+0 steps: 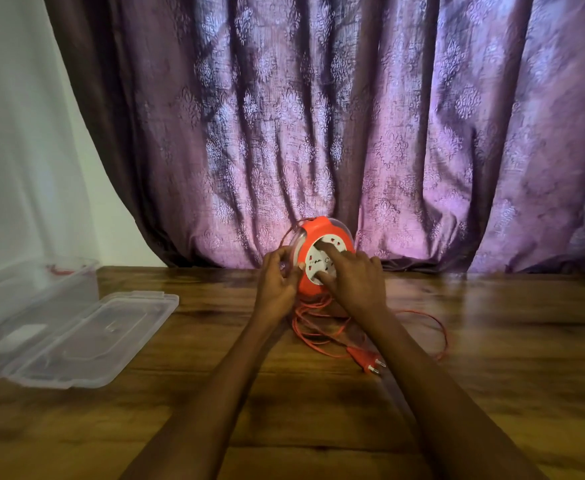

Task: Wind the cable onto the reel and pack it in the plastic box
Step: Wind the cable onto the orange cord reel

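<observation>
Purple curtain (pixel 318 116) backed the tabletop (pixel 284 410). Left hand (pixel 277 275) pinched the reel (pixel 322 254) rim; right hand (pixel 356 278) fingered its face. Much cable (pixel 318 327) lay loose; plastic box (pixel 59 289) waited open.

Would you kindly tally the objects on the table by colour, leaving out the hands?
Orange: 3 (reel, loose cable, plug)
Clear plastic: 2 (box, lid)
Total: 5
</observation>
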The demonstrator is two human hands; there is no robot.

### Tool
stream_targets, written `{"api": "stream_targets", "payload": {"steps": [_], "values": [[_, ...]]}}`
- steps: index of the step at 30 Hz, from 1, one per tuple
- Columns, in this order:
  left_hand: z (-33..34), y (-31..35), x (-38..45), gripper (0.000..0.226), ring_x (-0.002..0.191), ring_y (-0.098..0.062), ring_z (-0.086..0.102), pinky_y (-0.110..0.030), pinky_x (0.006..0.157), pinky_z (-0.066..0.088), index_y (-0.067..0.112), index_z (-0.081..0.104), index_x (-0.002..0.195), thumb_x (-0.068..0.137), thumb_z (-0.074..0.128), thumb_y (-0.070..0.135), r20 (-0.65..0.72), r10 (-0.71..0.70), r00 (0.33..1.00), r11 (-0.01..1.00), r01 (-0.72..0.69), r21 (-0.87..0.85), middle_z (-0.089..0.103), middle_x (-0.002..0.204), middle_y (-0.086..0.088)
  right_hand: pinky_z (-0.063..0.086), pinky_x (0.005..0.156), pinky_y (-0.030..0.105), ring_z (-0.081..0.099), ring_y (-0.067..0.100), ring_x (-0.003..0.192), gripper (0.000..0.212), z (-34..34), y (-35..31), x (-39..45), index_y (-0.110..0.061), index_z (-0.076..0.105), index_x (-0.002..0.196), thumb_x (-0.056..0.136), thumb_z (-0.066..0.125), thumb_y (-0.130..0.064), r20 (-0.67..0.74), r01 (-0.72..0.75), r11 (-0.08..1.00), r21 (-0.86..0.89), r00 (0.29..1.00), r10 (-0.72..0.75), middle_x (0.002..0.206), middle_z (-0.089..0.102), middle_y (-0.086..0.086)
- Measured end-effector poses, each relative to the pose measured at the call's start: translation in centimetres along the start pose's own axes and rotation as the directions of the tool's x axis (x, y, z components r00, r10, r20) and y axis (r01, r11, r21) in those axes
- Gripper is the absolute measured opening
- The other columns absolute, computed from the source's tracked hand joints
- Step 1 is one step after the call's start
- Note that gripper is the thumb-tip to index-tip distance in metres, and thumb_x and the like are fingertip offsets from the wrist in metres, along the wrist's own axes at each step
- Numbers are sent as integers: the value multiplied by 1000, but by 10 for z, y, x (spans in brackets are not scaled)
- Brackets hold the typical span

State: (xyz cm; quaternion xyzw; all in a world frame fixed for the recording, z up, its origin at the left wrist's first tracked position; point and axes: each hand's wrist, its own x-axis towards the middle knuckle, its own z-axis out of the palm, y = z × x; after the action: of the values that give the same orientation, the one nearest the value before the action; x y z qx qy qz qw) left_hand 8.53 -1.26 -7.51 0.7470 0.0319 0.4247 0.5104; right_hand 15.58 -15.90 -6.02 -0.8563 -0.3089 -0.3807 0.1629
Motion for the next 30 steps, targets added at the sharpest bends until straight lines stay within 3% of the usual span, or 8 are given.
{"api": "stream_targets", "payload": {"steps": [3,7,9,14,17,19,23,30], "values": [[8,-4,-8,37,116,-26,55,-45,101,49,10,53,127,92,65,11,-32,35,999,999,-35,-1,54,125,-12,52,86,41,66,31,103,66,-1,-13,1,-44,45,132,74,65,-68,190,-437,813,384,899,394,109,73,4],[20,-4,-20,37,113,-15,57,-34,98,51,19,52,125,91,63,18,-63,75,995,996,-78,-47,52,122,-6,46,53,27,57,17,44,47,-9,-28,9,-5,66,108,83,72,-44,640,-654,-183,734,575,510,85,76,13],[25,-1,-24,38,116,-18,58,-43,98,52,22,51,125,89,63,23,-66,60,996,995,-65,-82,50,123,-3,32,42,17,39,11,31,43,-10,-27,10,-3,65,86,86,68,-46,724,-646,-350,678,507,467,67,74,13],[13,-3,-14,42,117,-25,58,-51,101,49,16,54,126,87,62,28,-152,-50,987,988,26,-153,59,126,-10,37,37,19,46,11,33,37,-10,-21,10,-8,66,85,92,65,-44,595,-643,-32,765,687,417,66,75,10],[-2,-5,0,36,118,-36,60,-57,100,49,8,57,127,91,64,10,-141,-208,968,935,155,-320,62,128,-18,55,66,34,69,18,73,29,-2,-10,4,-20,70,94,90,63,-47,222,-414,687,597,908,355,85,76,0],[-9,-4,8,33,115,-39,62,-55,97,52,4,58,125,92,61,0,-97,-261,961,909,211,-360,63,125,-23,50,68,35,64,24,91,18,1,-2,-1,-30,65,107,90,60,-35,-37,-63,949,309,996,78,107,65,-2],[-21,-1,12,22,91,-21,66,-29,78,58,9,61,115,95,56,2,-31,-208,978,935,189,-299,67,113,-16,48,76,40,53,30,112,50,-4,4,1,-40,56,129,80,61,-27,5,380,922,69,924,-382,135,50,5],[-17,-5,11,28,105,-25,62,-22,80,53,8,60,122,94,61,8,-9,-92,996,996,92,-11,61,122,-16,41,88,45,49,34,125,57,-7,3,-1,-50,48,136,85,68,-32,118,374,918,-131,926,-360,150,43,9]]}}
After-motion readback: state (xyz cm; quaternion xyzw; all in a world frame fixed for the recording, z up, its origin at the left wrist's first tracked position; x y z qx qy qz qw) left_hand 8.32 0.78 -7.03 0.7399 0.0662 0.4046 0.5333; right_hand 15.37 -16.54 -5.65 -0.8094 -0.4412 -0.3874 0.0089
